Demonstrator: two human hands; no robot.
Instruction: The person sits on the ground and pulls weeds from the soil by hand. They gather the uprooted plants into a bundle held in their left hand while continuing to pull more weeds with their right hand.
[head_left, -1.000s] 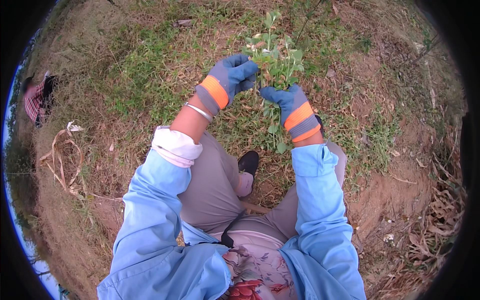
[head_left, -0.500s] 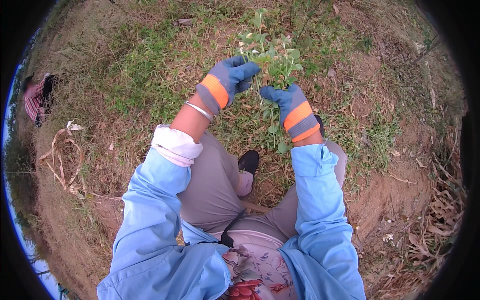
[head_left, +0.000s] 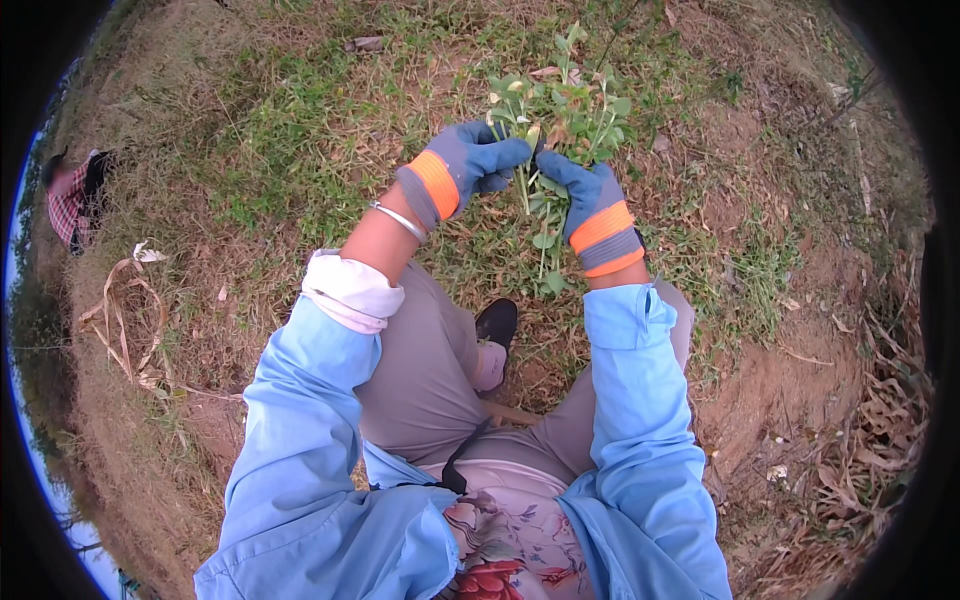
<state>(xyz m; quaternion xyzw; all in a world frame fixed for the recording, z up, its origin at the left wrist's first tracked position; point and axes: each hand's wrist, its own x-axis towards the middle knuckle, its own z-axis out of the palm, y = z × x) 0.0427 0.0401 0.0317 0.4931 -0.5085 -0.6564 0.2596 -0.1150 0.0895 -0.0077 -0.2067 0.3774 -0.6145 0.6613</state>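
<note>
My left hand (head_left: 466,167), in a blue-grey glove with an orange cuff band, is closed with thumb and fingers pinched on green leafy stems (head_left: 510,92). Their cut or pulled ends hang just below the fingertips. My right hand (head_left: 586,196), gloved alike, is closed round a looser bunch of leafy plants (head_left: 600,118), which rises above the fist and trails down its left side. The fingertips of both hands nearly meet over the plants. A pale yellowish leaf (head_left: 533,137) shows between them. Some of the right fingers are hidden behind the leaves.
Under my hands the ground bears short green weeds (head_left: 290,150) and dry grass. My dark shoe (head_left: 497,325) is below the left hand. A dried, curled stalk (head_left: 125,320) lies at left, and dry leaves (head_left: 850,470) pile at lower right. Another person (head_left: 75,200) is at far left.
My right hand has risen slightly, and the bunch in it has shifted up and right. My left hand has moved a little right, its fingertips closer to the right hand's.
</note>
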